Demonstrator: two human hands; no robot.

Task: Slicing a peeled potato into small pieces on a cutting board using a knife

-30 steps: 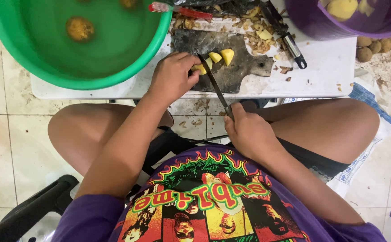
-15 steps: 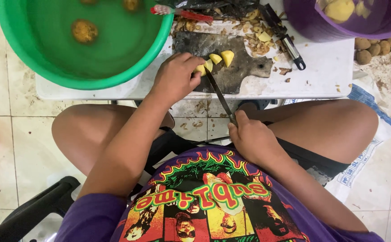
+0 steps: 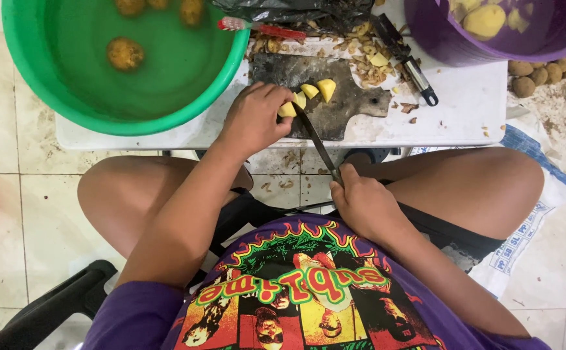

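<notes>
two hands: left hand [image 3: 252, 120] steadies potato [image 3: 287, 109], right hand [image 3: 361, 202] grips knife [image 3: 315, 139].

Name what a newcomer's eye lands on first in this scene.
The big green tub at top left, with unpeeled potatoes floating in water. Then the dark cutting board on the white table, where the left hand steadies yellow potato pieces while the right hand works a knife.

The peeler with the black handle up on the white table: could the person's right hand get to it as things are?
Probably, but not freely: the right hand grips a knife. The peeler lies uncovered past the cutting board, nothing over it.
</notes>
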